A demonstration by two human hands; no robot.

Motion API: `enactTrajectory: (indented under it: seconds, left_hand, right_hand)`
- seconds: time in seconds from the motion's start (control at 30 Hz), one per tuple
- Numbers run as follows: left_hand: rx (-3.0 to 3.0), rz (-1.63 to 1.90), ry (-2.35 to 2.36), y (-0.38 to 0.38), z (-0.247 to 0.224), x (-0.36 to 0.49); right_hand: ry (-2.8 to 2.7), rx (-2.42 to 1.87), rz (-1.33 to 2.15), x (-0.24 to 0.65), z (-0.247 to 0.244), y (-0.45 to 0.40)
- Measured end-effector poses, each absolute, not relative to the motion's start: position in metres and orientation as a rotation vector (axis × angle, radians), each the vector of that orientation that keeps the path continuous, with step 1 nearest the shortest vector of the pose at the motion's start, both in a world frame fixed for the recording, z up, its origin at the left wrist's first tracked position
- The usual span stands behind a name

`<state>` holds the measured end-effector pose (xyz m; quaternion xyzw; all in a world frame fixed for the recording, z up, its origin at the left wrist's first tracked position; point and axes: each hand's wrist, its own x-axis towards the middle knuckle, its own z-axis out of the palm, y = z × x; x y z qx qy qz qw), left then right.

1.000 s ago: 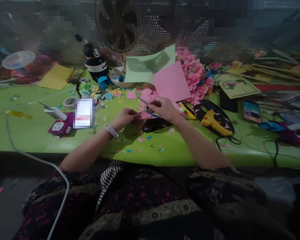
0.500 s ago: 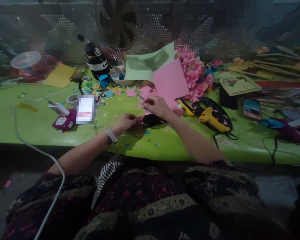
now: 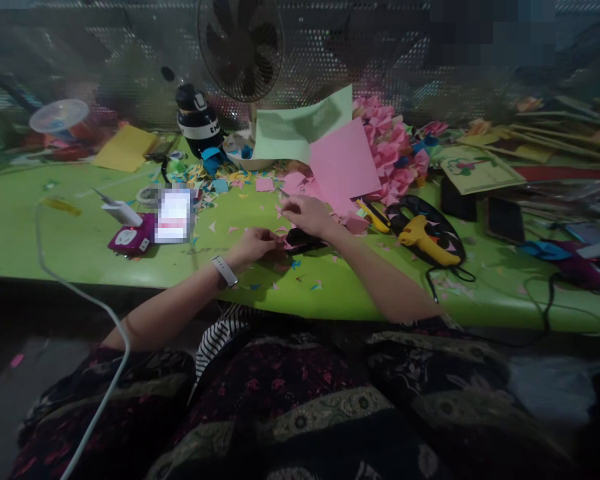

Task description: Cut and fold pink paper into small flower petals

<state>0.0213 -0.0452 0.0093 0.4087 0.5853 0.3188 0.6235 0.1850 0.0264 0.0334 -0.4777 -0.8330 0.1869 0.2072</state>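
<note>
My left hand (image 3: 257, 245) has thumb and fingers pinched on a small pink paper piece (image 3: 282, 243), right at the front end of the black stapler (image 3: 300, 239). My right hand (image 3: 307, 217) is over the stapler, fingers curled; can't tell whether it grips anything underneath. Stapler lies on the green table (image 3: 310, 300), near its front edge, partly covered by my right hand. White watch band (image 3: 225, 272) on my left wrist.

Paper scraps (image 3: 316, 287) scattered around. Just beyond the hands: pink sheet (image 3: 345, 163) overlapping a pale green sheet (image 3: 284, 139), with a heap of folded pink paper (image 3: 387, 150) behind on the right. Right of my right arm: yellow cutter (image 3: 375, 217), yellow glue gun (image 3: 427, 240) on a black holder (image 3: 405, 210), dark-screened phone (image 3: 505, 221). Left side: lit phone (image 3: 174, 217) with blurred screen, next to a purple socket block (image 3: 131, 239). Farther back: black-and-white bottle (image 3: 199, 125), fan (image 3: 241, 47), yellow paper (image 3: 125, 148).
</note>
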Motion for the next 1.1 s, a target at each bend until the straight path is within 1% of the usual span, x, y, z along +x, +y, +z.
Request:
enactTrajectory:
  seconds: [0.27, 0.63, 1.1]
  left_hand:
    - [0.893, 0.702, 1.271, -0.0496, 0.0135, 0.0224]
    - [0.907, 0.714, 1.294, -0.0483, 0.0101, 0.0223]
    - [0.927, 0.715, 1.320, -0.0479, 0.0065, 0.0228]
  right_hand:
    - [-2.368, -1.345, 0.541, 0.1834, 0.0348, 0.0252]
    - [-2.439, -1.363, 0.493, 0.1816, 0.0333, 0.0241]
    - [-2.395, -1.443, 0.455, 0.1799, 0.0336, 0.0222]
